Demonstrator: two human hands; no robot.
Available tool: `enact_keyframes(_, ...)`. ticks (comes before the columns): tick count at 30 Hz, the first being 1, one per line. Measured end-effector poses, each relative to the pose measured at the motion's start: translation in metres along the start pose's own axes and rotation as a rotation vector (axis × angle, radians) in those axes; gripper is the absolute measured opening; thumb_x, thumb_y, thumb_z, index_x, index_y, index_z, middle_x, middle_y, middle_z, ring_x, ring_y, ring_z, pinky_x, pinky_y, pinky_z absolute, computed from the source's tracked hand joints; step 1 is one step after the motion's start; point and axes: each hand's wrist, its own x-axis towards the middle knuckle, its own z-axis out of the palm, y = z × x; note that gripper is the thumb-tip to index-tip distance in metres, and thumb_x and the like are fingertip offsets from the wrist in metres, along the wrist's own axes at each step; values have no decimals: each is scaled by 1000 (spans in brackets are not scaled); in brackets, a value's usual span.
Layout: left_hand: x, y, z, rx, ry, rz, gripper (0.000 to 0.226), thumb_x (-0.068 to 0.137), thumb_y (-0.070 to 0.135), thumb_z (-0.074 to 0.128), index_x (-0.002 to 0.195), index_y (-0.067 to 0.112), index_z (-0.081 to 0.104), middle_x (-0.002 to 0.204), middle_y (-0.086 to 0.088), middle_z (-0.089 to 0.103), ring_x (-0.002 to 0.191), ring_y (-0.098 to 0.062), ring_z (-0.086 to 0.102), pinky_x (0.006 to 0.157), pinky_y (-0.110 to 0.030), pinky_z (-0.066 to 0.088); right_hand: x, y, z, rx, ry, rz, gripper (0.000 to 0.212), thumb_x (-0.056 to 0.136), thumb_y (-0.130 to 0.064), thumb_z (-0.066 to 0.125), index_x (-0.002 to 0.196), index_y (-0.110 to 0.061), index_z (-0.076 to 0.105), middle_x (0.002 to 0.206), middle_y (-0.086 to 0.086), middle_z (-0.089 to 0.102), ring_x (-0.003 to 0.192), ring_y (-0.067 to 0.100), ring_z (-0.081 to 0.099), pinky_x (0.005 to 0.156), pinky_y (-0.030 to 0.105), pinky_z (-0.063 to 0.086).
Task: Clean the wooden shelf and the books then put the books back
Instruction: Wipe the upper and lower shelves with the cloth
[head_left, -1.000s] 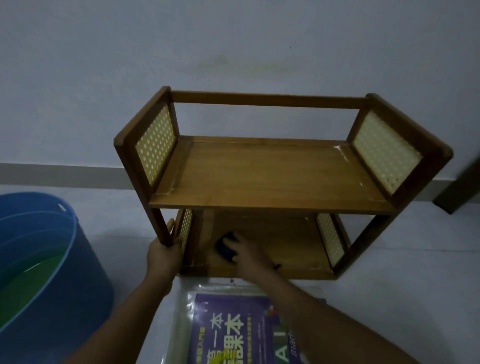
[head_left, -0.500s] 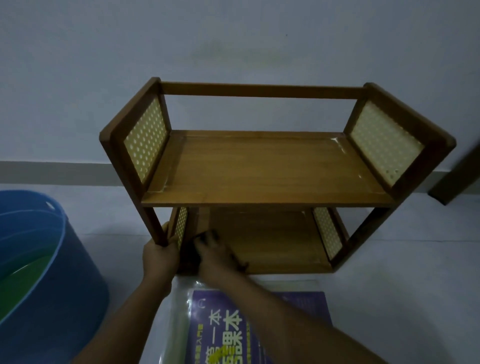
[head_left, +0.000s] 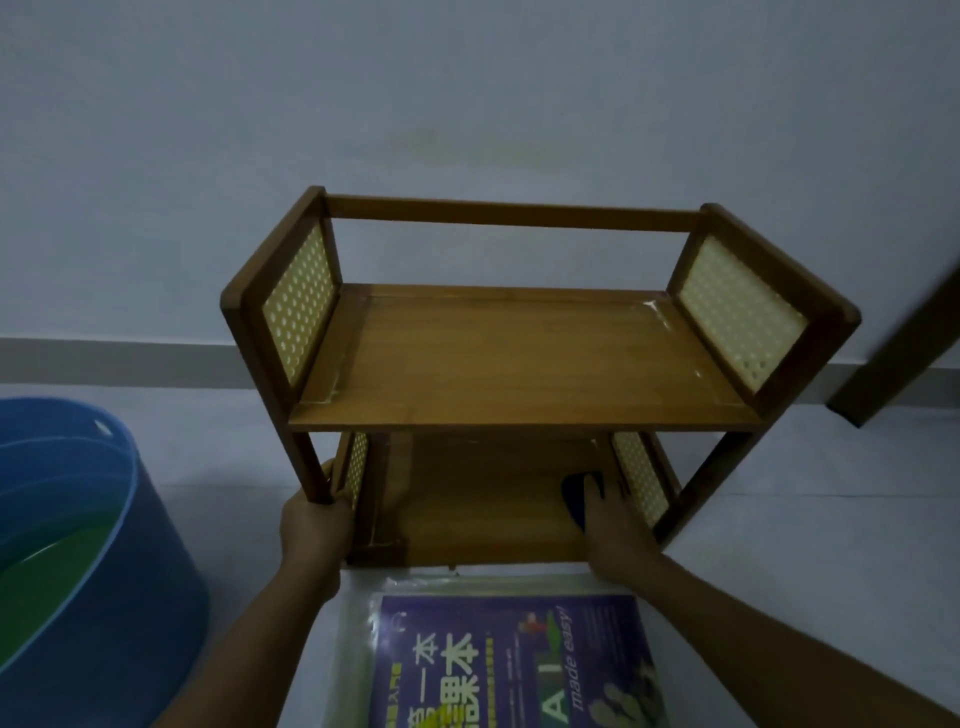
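Note:
A two-tier wooden shelf (head_left: 519, 364) with cream perforated side panels stands on the floor against the wall; both tiers hold no books. My left hand (head_left: 314, 527) grips the shelf's front left leg near its foot. My right hand (head_left: 608, 514) presses a dark blue cloth (head_left: 574, 491) onto the lower board at its right end, beside the right panel. A purple-covered book (head_left: 509, 660) in a clear plastic sleeve lies flat on the floor just in front of the shelf, between my forearms.
A large blue tub (head_left: 78, 545) holding greenish water stands on the floor at the left. A dark wooden furniture leg (head_left: 893, 364) leans in at the far right. A grey skirting strip (head_left: 119, 364) runs along the wall.
My right hand slid the blue cloth along the lower board, first to its left end, then across to its right end. My left hand kept its grip on the leg.

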Motion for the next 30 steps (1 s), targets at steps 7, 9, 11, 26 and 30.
enact_keyframes(7,5,-9,-3,19,-10,33,27,97,5,45,112,20,62,95,-8,65,87,-25,62,72,-41,53,51,-72,-18,96,5,251,56,102,-24,30,152,-20,5,159,15,3,143,39,13,106,54,32)
enact_keyframes(9,6,-13,1,12,43,42,30,97,6,45,119,19,61,96,-7,65,89,-25,62,73,-42,53,51,-117,-21,48,-92,146,45,104,-29,27,148,-24,22,156,15,15,141,42,17,104,57,34)
enact_keyframes(11,7,-16,7,0,121,33,34,97,6,45,127,17,58,95,-2,63,84,-20,60,73,-40,52,52,-157,-19,83,-155,-29,40,104,-29,29,144,-25,31,154,13,23,140,42,19,108,60,28)
enact_keyframes(26,2,-18,12,-40,149,6,42,93,-2,46,129,16,57,97,-4,64,84,-19,59,75,-40,52,-17,-161,-10,208,-318,-722,67,90,3,49,148,-25,29,161,-4,8,145,26,16,110,40,28)
enact_keyframes(30,0,-14,9,-34,125,3,44,95,-1,44,134,17,53,103,-7,62,79,-17,57,63,-33,49,2,-64,3,263,-267,-506,70,91,2,51,145,-36,27,161,-9,4,143,28,22,108,45,37)
